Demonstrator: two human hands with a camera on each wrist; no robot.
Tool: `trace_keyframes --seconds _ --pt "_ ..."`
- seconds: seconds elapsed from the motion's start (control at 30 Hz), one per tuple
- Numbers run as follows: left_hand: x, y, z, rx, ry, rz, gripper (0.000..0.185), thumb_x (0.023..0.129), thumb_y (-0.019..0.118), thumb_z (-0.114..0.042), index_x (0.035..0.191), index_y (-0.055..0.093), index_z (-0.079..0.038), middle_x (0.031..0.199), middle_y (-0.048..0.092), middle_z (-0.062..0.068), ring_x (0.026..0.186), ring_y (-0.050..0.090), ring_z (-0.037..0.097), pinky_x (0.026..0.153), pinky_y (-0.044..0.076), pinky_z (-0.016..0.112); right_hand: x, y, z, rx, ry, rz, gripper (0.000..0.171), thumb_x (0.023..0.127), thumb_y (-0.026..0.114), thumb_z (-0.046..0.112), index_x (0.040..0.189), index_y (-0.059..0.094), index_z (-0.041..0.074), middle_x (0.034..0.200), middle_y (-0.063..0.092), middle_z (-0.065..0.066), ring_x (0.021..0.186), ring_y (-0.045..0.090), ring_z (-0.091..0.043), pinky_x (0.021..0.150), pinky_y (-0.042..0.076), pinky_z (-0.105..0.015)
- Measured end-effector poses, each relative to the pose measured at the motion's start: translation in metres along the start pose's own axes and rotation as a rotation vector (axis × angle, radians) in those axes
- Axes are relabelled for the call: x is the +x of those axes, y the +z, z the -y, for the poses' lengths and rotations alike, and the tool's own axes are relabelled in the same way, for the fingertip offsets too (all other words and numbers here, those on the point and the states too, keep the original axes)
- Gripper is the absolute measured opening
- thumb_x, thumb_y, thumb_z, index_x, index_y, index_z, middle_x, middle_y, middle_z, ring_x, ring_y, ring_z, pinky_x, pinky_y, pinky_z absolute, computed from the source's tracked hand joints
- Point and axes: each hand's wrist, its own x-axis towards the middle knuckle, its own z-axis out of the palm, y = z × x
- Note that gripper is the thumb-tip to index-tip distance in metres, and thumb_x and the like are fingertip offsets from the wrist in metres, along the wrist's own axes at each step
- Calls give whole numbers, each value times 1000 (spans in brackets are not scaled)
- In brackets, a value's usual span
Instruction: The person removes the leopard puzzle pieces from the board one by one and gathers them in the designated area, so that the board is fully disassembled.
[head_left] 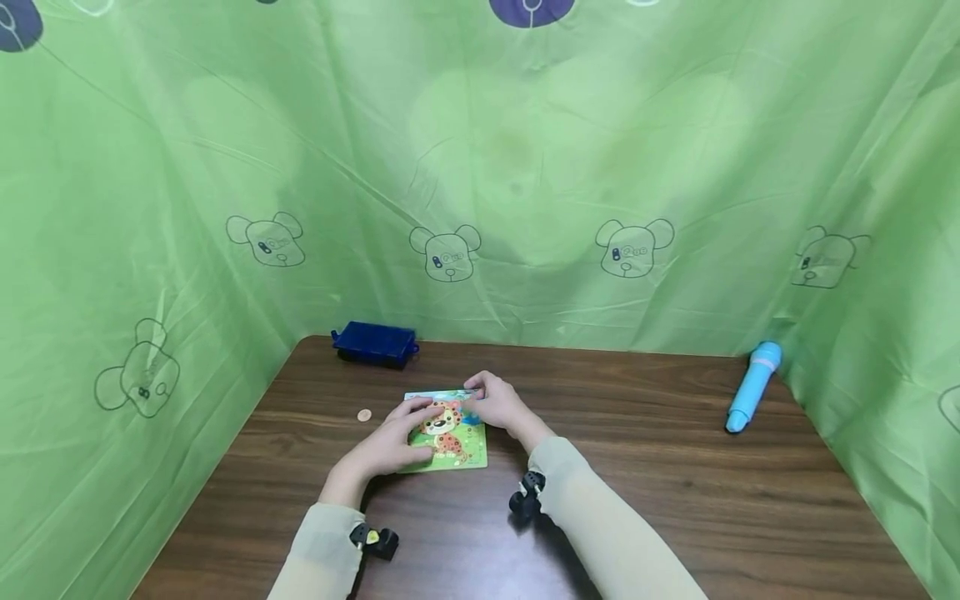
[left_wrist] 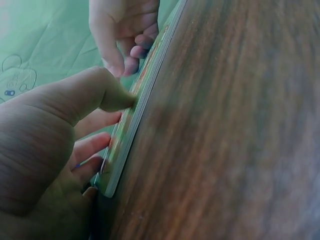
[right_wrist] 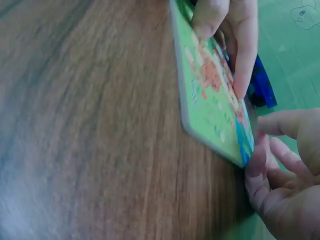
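Note:
A flat, square picture puzzle board (head_left: 467,457) with a cartoon leopard on green and blue lies on the table. My left hand (head_left: 393,442) rests over its left part, fingers spread, with thumb and fingertips touching the surface. In the left wrist view the left thumb (left_wrist: 112,92) presses near the board's edge. My right hand (head_left: 498,404) is at the far right corner of the board, its fingers loosely bent. In the right wrist view those fingers (right_wrist: 257,157) meet the board's corner, and thumb and forefinger stand apart with nothing visible between them.
A small round tan disc (head_left: 364,415) lies left of the board. Behind it stands a dark blue lidded box (head_left: 375,342) near the table's far edge. A light blue microphone-shaped thing (head_left: 753,387) lies far right on the wooden table (head_left: 637,433). Green curtains (head_left: 525,175) enclose the table's back and sides.

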Motion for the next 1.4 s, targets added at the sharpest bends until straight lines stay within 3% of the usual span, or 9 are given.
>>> trace_keyframes --seconds 0.07,0.33,0.63,0.8,0.97,1.07,1.2,1.27,1.4 --pt "1 -1 -1 4 2 1 75 93 81 -25 163 55 -16 173 36 14 158 31 43 119 38 65 0 -1 1 2 5 0 36 97 81 14 129 68 5 109 69 -8 98 64 -21 88 56 -40" --pt "10 -4 -5 9 17 13 74 96 81 -30 163 55 -18 175 34 12 161 27 42 122 35 66 3 -9 2 -207 -71 -88 30 92 83 12 118 70 3 109 65 -9 98 60 -21 92 54 -40" --pt "4 -3 0 -1 -2 7 74 97 82 -31 163 55 -18 174 35 12 160 30 42 121 37 66 19 1 -23 -228 -198 -91 24 91 76 18 111 68 7 103 61 -7 93 60 -23 84 55 -38" --pt "1 0 0 -16 3 10 73 97 82 -30 163 55 -17 174 34 13 160 30 43 121 37 67 16 5 -22 -234 -195 -84 23 91 74 18 110 69 6 102 61 -8 92 59 -24 82 55 -38" --pt "-1 2 2 -17 -5 5 73 96 83 -30 163 56 -17 174 35 13 159 30 44 120 37 67 5 3 -8 -229 -129 -47 21 94 74 17 110 69 5 103 62 -8 96 58 -25 87 55 -43" --pt "-1 4 4 -16 -6 -2 74 95 83 -29 162 56 -16 173 36 13 159 31 44 120 37 66 8 5 -13 -236 -135 -52 22 95 74 20 111 70 5 102 64 -7 97 59 -25 86 55 -42" --pt "0 5 5 -9 -3 -10 74 95 84 -30 162 56 -16 173 36 13 158 33 44 120 37 66 9 4 -14 -187 -134 -68 23 94 75 19 112 72 4 102 69 -7 97 62 -25 88 55 -43" --pt "0 5 5 -10 -5 -9 74 95 84 -30 162 56 -16 173 36 12 158 32 44 120 37 65 3 0 -4 -143 -96 -57 24 95 77 17 114 72 4 103 70 -7 99 63 -24 93 55 -45" --pt "2 3 3 -14 -13 -1 74 95 84 -30 162 56 -17 174 35 12 159 31 43 121 37 65 4 1 -4 -88 -48 -38 25 100 76 18 121 72 5 104 69 -6 98 63 -20 91 55 -41"
